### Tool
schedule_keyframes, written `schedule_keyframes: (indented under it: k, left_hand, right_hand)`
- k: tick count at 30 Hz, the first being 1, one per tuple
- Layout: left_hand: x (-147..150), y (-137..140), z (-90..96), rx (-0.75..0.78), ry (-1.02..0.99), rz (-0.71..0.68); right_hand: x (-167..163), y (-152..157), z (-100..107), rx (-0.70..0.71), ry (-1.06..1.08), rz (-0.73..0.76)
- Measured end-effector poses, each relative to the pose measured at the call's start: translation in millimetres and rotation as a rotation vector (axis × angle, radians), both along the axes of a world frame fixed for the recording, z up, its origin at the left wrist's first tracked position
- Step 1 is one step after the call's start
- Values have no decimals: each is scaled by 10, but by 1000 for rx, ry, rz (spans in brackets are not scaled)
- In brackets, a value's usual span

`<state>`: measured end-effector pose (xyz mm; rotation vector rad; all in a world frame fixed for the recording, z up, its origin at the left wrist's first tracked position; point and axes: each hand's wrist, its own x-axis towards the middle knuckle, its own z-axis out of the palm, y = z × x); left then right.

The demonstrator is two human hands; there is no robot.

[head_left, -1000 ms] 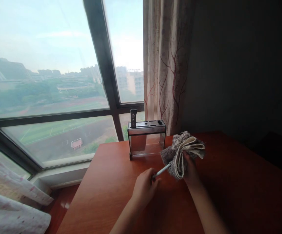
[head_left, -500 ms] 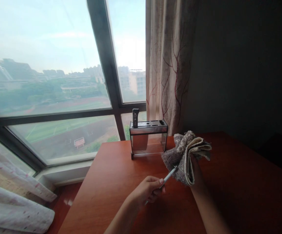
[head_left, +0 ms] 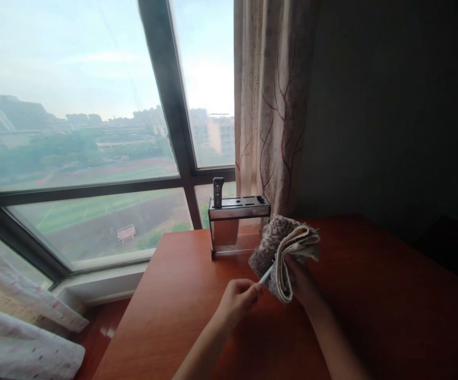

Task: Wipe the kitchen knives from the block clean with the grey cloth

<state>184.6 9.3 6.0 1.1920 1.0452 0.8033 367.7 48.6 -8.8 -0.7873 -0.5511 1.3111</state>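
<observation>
My left hand [head_left: 239, 300] pinches a slim, pale, stick-like tool [head_left: 266, 275]. Its far end disappears against the folds of a grey-brown fuzzy cloth [head_left: 267, 248], so I cannot tell its exact kind. My right hand [head_left: 298, 277] is closed on the cloth from behind and below, with most of its fingers hidden by the fabric. The cloth is folded over, showing a cream underside along its edge, and is held above the table.
Behind the hands, a clear-sided knife block [head_left: 240, 208] stands on the reddish-brown table [head_left: 189, 285], with one black-handled knife [head_left: 217, 192] in its top slot. A window [head_left: 94, 132] is at the left; a patterned curtain [head_left: 272, 105] hangs behind the block.
The cloth and my right hand have moved left, toward my left hand. More of the pale tool is now covered, and the cloth overlaps the knife block's lower right corner.
</observation>
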Motion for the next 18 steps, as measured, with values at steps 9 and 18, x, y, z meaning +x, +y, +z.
schedule_keyframes:
  k: [9, 18]
  left_hand:
    - [-68, -74, -24, 780, 778, 372]
    - [-9, -30, 5, 297, 107, 86]
  right_hand:
    - [-235, -10, 47, 4, 29, -72]
    - [-61, 2, -99, 31, 74, -5]
